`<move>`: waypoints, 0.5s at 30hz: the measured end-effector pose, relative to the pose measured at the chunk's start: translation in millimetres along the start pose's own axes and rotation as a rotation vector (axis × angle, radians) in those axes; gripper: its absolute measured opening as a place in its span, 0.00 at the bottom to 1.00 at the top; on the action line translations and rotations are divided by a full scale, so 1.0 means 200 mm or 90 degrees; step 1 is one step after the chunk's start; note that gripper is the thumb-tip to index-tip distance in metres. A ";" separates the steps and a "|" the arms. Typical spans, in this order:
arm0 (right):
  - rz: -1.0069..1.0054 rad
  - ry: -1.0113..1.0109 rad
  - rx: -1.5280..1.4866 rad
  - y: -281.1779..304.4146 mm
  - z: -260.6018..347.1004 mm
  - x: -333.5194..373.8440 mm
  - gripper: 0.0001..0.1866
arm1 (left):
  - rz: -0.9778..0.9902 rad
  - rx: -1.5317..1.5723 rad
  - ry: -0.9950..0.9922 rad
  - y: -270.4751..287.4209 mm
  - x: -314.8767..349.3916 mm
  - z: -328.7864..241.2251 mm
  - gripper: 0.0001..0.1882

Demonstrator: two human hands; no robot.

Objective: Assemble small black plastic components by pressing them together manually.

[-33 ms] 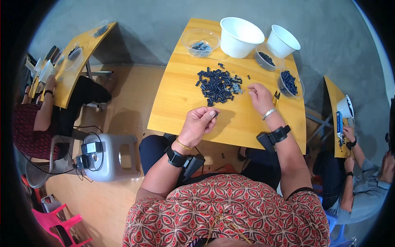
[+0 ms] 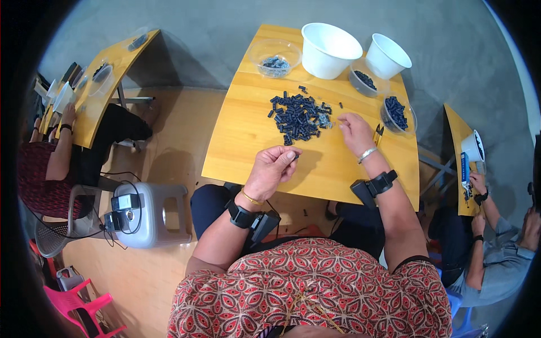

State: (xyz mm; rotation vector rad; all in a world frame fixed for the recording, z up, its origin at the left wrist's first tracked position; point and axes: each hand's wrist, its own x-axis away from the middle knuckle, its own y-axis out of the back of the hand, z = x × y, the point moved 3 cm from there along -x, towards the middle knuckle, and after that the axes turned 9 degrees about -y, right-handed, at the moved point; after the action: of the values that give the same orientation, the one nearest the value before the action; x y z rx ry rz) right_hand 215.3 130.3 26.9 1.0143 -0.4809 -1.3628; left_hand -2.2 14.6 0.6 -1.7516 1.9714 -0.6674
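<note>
My left hand (image 2: 274,166) is closed in a pinch above the table's near edge. Between its thumb and forefinger shows the end of a small black plastic piece (image 2: 296,157). Over the table to the right, my right hand (image 2: 354,133) has its fingers bent together, and I cannot make out what is in them. Close to its fingertips lie small clear and metallic bits (image 2: 324,120), at the right side of a heap of short black plastic pieces (image 2: 296,115). A pair of black and yellow pliers (image 2: 378,134) lies just right of my right hand.
Along the table's (image 2: 236,135) back stand a clear bowl of silvery bits (image 2: 275,49), two white tubs (image 2: 324,62) (image 2: 389,59) and a clear bowl of dark parts (image 2: 372,85). Another bowl of black pieces (image 2: 398,115) sits at right. People work at tables on both sides. A grey stool (image 2: 152,219) stands left.
My right hand has shifted very slightly left. My left hand stays where it was, still pinching the black piece.
</note>
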 end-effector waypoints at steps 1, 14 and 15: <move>0.002 -0.003 0.001 -0.02 -0.02 -0.01 0.07 | -0.001 0.002 0.003 0.00 0.00 0.01 0.08; 0.043 0.045 -0.028 -0.05 0.00 0.08 0.05 | 0.027 0.032 -0.025 0.00 -0.02 0.03 0.06; 0.037 0.056 -0.031 -0.05 0.01 0.09 0.05 | 0.036 0.047 -0.033 0.00 -0.02 0.03 0.06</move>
State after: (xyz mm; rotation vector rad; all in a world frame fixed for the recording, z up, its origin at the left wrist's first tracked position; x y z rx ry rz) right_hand 211.2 114.3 15.6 1.0085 -0.4072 -1.2678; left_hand 1.9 18.4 -3.9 -1.6468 1.9290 -0.6607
